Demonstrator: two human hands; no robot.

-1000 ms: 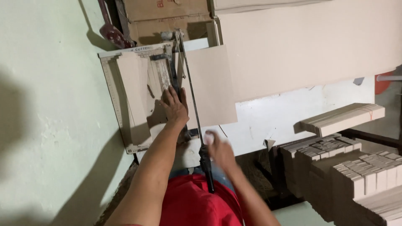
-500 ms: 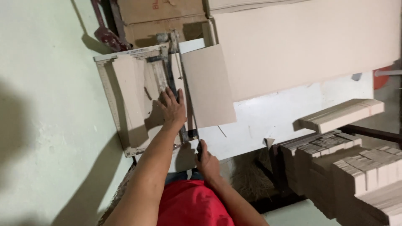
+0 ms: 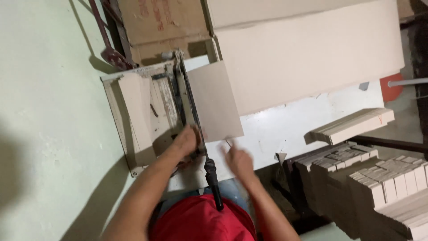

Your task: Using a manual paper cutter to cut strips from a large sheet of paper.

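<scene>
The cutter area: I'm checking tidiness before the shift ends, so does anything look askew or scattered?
Mostly orderly. The cut card sheet lies skewed beside the cutter blade arm, one corner poking out over the white table. A small offcut sits loose at the table edge. The strip stacks look neat.

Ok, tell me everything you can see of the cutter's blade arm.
The blade arm is a long, thin dark metal bar, lowered along the cutter board's right edge. Its black handle juts off the near end toward the person, untouched. A tan cardboard sheet lies against it; the left hand presses beside it.
</scene>
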